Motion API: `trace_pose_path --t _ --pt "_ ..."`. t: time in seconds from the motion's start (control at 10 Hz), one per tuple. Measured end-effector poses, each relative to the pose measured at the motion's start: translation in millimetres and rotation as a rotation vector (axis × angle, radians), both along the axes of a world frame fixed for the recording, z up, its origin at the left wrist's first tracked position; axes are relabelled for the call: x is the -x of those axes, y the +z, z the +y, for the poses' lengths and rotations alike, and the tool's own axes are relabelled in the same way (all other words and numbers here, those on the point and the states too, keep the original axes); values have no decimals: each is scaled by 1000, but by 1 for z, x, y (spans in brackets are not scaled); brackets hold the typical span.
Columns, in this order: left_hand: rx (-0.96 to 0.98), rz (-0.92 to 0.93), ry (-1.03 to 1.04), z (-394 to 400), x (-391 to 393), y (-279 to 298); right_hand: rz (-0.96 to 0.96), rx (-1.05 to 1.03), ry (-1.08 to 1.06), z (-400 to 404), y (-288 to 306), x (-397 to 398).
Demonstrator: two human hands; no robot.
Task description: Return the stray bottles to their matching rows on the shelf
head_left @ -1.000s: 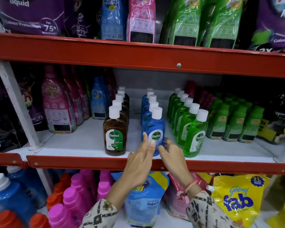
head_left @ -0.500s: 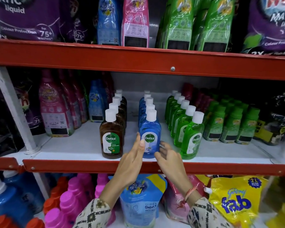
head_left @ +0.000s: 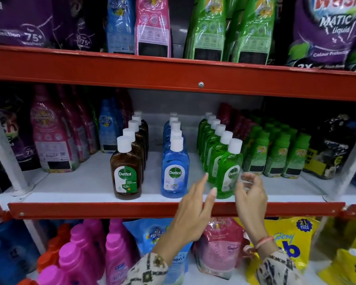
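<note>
Both hands have shifted right since the earlier frame, from the front blue bottle over to the front green bottle. Left hand hovers with fingers spread just left of that green bottle, grip open, touching nothing. Right hand sits just right of it, fingers loosely curled, grip open, holding nothing; contact with the bottle not clear. Middle shelf carries three rows running near to far: brown bottles left, blue centre, green right, all upright with white caps. Front green bottle stands at the near shelf edge, heading its row. Smaller green bottles stand farther right. Patterned sleeves show at the bottom.
</note>
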State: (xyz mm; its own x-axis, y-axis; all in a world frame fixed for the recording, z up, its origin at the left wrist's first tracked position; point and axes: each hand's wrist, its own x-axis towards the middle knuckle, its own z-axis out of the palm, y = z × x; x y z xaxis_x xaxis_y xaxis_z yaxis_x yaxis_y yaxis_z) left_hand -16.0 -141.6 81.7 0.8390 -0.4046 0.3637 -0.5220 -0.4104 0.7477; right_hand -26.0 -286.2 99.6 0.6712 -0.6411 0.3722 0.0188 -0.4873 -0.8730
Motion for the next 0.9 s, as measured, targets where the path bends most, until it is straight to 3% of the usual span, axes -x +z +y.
trace_pose_path --t 0.1,0.2,0.4,0.8,0.9 --pt "-133 121 -70 -23 0 15 243 44 100 -17 1 -12" --pt "-207 213 -91 -35 0 26 295 115 159 -17 1 -13" --pt "-60 333 -87 -35 -14 23 266 112 156 -15 -4 -9" --pt "-68 341 -98 -31 -14 23 228 161 201 -20 -9 -12" --pt "-48 251 -82 -25 -9 22 210 186 155 -25 -9 -12"
